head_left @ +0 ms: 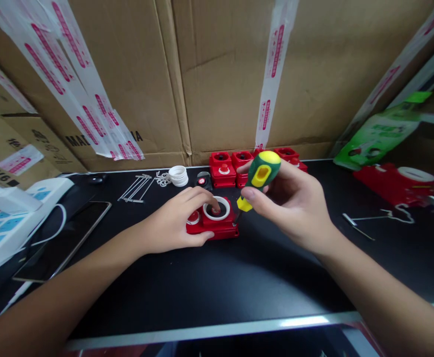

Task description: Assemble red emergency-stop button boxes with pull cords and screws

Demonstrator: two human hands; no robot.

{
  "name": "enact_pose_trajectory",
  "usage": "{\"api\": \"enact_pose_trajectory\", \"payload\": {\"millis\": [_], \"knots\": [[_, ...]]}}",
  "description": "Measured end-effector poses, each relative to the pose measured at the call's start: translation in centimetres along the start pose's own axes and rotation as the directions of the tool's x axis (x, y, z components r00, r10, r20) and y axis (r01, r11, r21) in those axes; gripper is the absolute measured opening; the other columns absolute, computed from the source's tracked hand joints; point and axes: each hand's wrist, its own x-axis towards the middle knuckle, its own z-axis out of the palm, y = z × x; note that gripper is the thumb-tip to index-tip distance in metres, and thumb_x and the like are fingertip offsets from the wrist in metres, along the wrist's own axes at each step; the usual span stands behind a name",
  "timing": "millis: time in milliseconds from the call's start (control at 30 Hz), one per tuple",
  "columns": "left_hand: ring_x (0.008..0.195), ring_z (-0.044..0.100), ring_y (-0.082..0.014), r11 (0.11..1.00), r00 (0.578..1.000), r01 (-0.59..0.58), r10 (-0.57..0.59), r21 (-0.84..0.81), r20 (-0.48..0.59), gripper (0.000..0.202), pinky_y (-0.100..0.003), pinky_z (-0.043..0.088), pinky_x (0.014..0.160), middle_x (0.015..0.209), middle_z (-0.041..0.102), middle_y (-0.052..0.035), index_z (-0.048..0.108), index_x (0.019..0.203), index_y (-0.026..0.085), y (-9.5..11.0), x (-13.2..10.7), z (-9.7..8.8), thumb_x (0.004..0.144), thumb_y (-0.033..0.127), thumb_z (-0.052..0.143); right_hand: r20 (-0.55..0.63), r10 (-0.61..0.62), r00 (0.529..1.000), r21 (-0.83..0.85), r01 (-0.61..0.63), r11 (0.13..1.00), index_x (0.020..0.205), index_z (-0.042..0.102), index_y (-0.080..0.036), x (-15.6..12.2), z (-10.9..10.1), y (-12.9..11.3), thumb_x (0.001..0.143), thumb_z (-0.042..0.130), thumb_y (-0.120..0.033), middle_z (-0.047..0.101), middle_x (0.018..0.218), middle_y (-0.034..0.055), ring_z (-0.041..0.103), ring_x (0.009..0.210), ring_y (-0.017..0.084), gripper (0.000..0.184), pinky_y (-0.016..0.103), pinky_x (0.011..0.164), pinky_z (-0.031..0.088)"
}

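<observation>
Red unit (222, 227) lies flat on black table (202, 282), long axis running left-right. Left hand (178, 218) is nearer, touching it: fingers spread over unit's left part, index dipping into white ring (206, 210) on top, thumb at near edge; can't tell if gripping. Right hand (295, 203), right of unit, fingers closed around screwdriver (260, 174); shaft slants down-left, tip at unit's right-hand corner, exact contact unclear. Similar red housings (223, 172) stand behind unit; phone (66, 243) well left of it.

Clock centre: one red unit (222, 230), one screwdriver (263, 171). 1 o'clock: at least three rear units (221, 179). 2: one bottle (382, 131). 9: one phone (66, 242).
</observation>
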Motion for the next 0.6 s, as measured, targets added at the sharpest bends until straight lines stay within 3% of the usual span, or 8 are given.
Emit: {"api": "enact_pose_trajectory", "payload": {"millis": [267, 500, 600], "knots": [[0.122, 0.062, -0.0273, 1.0, 1.0, 0.004, -0.003, -0.016, 0.005, 0.038, -0.044, 0.046, 0.117, 0.129, 0.066, -0.007, 0.062, 0.122, 0.023, 0.4, 0.2, -0.1, 0.088, 0.025, 0.079, 0.029, -0.079, 0.996, -0.066, 0.081, 0.995, 0.103, 0.076, -0.025, 0.0, -0.1, -0.4, 0.085, 0.087, -0.038, 0.07, 0.1, 0.0054, 0.061, 0.075, 0.019, 0.025, 0.032, 0.061, 0.053], [0.125, 0.061, -0.0276, 1.0, 1.0, -0.005, 0.005, -0.015, -0.002, 0.04, -0.045, 0.045, 0.119, 0.13, 0.065, -0.0073, 0.061, 0.124, 0.024, 0.2, 0.1, -0.1, 0.088, 0.024, 0.078, 0.103, -0.031, 0.994, -0.013, 0.032, 0.999, 0.108, 0.071, -0.027, 0.1, -0.5, 0.5, 0.092, 0.082, -0.044, 0.059, 0.094, 0.0019, 0.054, 0.068, 0.015, 0.026, 0.031, 0.063, 0.051], [0.124, 0.062, -0.0271, 0.999, 1.0, -0.018, 0.018, -0.03, -0.005, 0.039, -0.044, 0.046, 0.117, 0.128, 0.066, -0.0064, 0.061, 0.123, 0.025, 0.2, 0.0, -0.1, 0.088, 0.023, 0.078, 0.107, 0.002, 0.994, -0.012, -0.001, 1.0, 0.099, 0.07, -0.025, 0.2, -0.4, 0.8, 0.087, 0.088, -0.041, 0.058, 0.086, -0.0002, 0.052, 0.066, 0.014, 0.027, 0.029, 0.059, 0.046]]}}
